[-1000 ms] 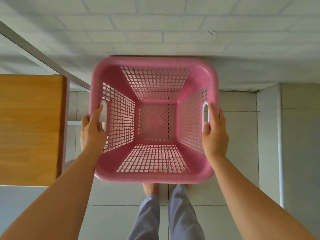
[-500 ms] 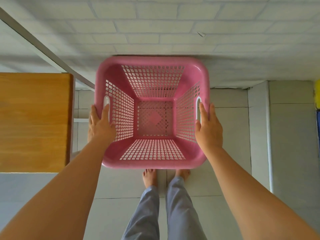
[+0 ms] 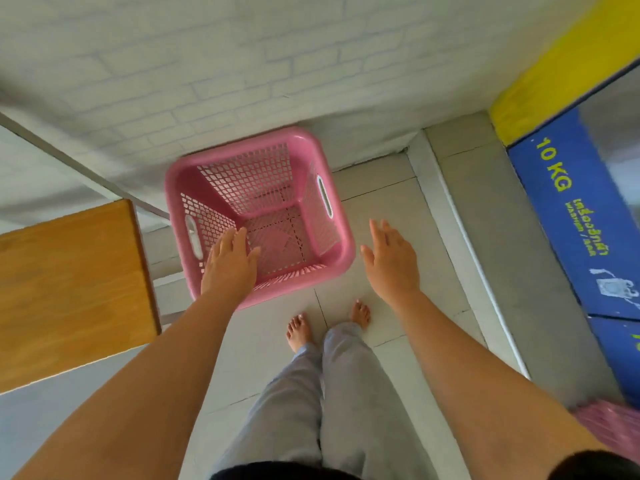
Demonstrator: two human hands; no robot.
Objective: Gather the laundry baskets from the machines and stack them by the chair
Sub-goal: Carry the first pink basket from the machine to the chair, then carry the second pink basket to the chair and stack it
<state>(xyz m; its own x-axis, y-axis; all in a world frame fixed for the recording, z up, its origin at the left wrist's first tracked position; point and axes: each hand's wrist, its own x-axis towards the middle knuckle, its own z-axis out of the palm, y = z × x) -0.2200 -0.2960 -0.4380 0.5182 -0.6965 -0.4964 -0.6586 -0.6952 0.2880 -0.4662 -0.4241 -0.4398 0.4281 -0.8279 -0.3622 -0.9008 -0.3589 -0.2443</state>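
A pink plastic laundry basket (image 3: pixel 273 188) with lattice walls and two slot handles stands on the tiled floor against the white brick wall, empty inside. My left hand (image 3: pixel 230 263) hovers over its near left corner, fingers spread, holding nothing. My right hand (image 3: pixel 391 259) is just right of the basket, fingers apart, clear of its rim. A blurred pink-purple basket edge (image 3: pixel 609 427) shows at the lower right.
A wooden seat or table top (image 3: pixel 69 289) stands directly left of the basket. A washing machine (image 3: pixel 571 216) with a blue "10 KG" panel and yellow band fills the right side. My bare feet (image 3: pixel 299 329) stand on the tiles behind the basket.
Both hands gripped the basket's handles before; now the basket rests on the floor by the wall and both hands have let go. The view has swung right.
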